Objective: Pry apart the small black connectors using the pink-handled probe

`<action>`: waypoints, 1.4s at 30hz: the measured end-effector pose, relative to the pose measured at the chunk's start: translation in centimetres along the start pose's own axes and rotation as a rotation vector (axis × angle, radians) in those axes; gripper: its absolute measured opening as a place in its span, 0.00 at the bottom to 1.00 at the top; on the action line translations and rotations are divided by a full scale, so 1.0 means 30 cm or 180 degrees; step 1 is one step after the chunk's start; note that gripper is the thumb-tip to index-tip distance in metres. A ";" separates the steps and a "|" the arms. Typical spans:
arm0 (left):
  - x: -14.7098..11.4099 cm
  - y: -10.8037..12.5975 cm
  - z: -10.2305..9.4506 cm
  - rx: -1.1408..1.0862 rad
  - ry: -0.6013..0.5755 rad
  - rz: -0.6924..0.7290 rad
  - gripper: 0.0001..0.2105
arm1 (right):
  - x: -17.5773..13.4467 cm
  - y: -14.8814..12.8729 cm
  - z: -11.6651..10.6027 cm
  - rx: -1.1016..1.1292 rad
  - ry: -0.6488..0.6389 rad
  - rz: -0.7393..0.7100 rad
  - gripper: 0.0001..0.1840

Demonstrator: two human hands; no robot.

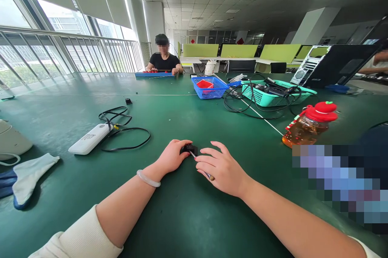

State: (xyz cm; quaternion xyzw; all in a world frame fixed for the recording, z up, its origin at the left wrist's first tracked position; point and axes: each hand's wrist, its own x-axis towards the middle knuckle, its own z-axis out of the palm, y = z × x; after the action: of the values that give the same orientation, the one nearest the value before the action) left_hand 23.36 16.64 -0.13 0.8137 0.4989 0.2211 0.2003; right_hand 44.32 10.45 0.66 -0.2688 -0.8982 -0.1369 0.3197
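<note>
My left hand is closed on a small black block-shaped part at the middle of the table, gripping it between thumb and fingers. In my right hand is a slim screwdriver; its thin metal shaft slants up and left to the black part, and its brownish handle end shows below my fingers. The index finger of that hand is raised off the tool. Whether the tip sits in a screw is too small to tell.
On the green table, left, lie a white power bank with black cable and a glove. Beyond are a blue basket and a teal basket of cables. A red-lidded bottle stands right. A person sits opposite.
</note>
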 end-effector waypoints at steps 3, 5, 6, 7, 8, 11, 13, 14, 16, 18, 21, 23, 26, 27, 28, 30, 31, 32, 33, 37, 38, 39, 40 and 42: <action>-0.001 0.003 -0.002 0.0005 0.0007 -0.0005 0.20 | -0.002 0.000 0.000 -0.0057 -0.0055 0.0033 0.11; -0.001 0.004 -0.003 0.0001 0.0001 0.0010 0.20 | -0.003 -0.001 -0.003 -0.0069 -0.0149 0.0017 0.13; -0.002 0.004 -0.003 -0.0003 -0.0001 0.0014 0.20 | -0.003 -0.001 -0.004 -0.0075 -0.0186 0.0006 0.14; -0.002 0.003 -0.003 -0.0010 0.0001 0.0015 0.20 | -0.003 -0.002 -0.006 -0.0082 -0.0210 -0.0005 0.15; -0.001 0.002 -0.002 -0.0018 0.0007 0.0015 0.20 | -0.003 -0.002 -0.007 -0.0089 -0.0217 -0.0020 0.15; -0.001 -0.002 0.002 -0.0037 0.0031 0.0015 0.20 | -0.002 -0.003 -0.009 -0.0094 -0.0226 -0.0095 0.17; -0.001 -0.004 0.003 -0.0049 0.0025 0.0011 0.20 | -0.003 -0.003 -0.009 -0.0081 -0.0221 -0.0127 0.17; -0.001 -0.005 0.004 -0.0058 0.0017 0.0006 0.20 | -0.003 -0.002 -0.009 -0.0079 -0.0207 -0.0135 0.17; -0.001 -0.005 0.003 -0.0084 0.0002 -0.0003 0.21 | -0.004 -0.001 -0.008 -0.0083 -0.0167 -0.0137 0.18; -0.001 -0.003 0.001 -0.0097 -0.0008 -0.0010 0.22 | -0.006 0.001 -0.007 -0.0088 -0.0143 -0.0137 0.17; -0.002 0.002 -0.002 -0.0078 -0.0002 -0.0014 0.21 | -0.007 0.003 -0.006 -0.0102 -0.0155 -0.0119 0.16; -0.001 0.004 -0.003 -0.0069 -0.0001 -0.0001 0.20 | -0.005 0.002 -0.007 -0.0105 -0.0140 -0.0085 0.14; -0.001 0.004 -0.002 -0.0069 0.0009 0.0033 0.19 | 0.002 -0.004 -0.011 -0.0105 0.0009 0.0022 0.11; 0.000 0.003 -0.001 -0.0068 0.0019 0.0042 0.19 | 0.005 -0.006 -0.014 -0.0108 0.0072 0.0057 0.10; 0.000 0.002 0.000 -0.0067 0.0028 0.0047 0.19 | 0.008 -0.008 -0.016 -0.0109 0.0129 0.0082 0.09; 0.000 -0.002 0.002 -0.0072 0.0037 0.0061 0.19 | 0.012 -0.011 -0.020 -0.0107 0.0205 0.0110 0.08; 0.001 -0.003 0.003 -0.0076 0.0040 0.0072 0.19 | 0.014 -0.012 -0.022 -0.0106 0.0225 0.0124 0.07; 0.001 -0.005 0.003 -0.0081 0.0045 0.0084 0.20 | 0.016 -0.012 -0.023 -0.0109 0.0246 0.0144 0.07; 0.001 -0.007 0.004 -0.0084 0.0055 0.0092 0.20 | 0.017 -0.013 -0.024 -0.0116 0.0270 0.0167 0.07; 0.001 -0.009 0.005 -0.0088 0.0078 0.0109 0.21 | 0.020 -0.013 -0.027 -0.0121 0.0395 0.0225 0.06; 0.001 -0.009 0.006 -0.0090 0.0074 0.0106 0.21 | 0.020 -0.013 -0.027 -0.0119 0.0424 0.0231 0.06; 0.001 -0.008 0.006 -0.0092 0.0064 0.0100 0.21 | 0.021 -0.013 -0.027 -0.0119 0.0440 0.0238 0.06; 0.001 -0.008 0.006 -0.0095 0.0053 0.0094 0.21 | 0.021 -0.013 -0.028 -0.0122 0.0451 0.0244 0.06; 0.001 -0.007 0.006 -0.0101 0.0039 0.0088 0.21 | 0.022 -0.014 -0.028 -0.0136 0.0460 0.0260 0.06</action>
State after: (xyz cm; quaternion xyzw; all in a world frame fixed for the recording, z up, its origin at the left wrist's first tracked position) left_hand 23.31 16.73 -0.40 0.8158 0.4852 0.2368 0.2071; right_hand 44.09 10.02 1.69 -0.3014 -0.8579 -0.1619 0.3832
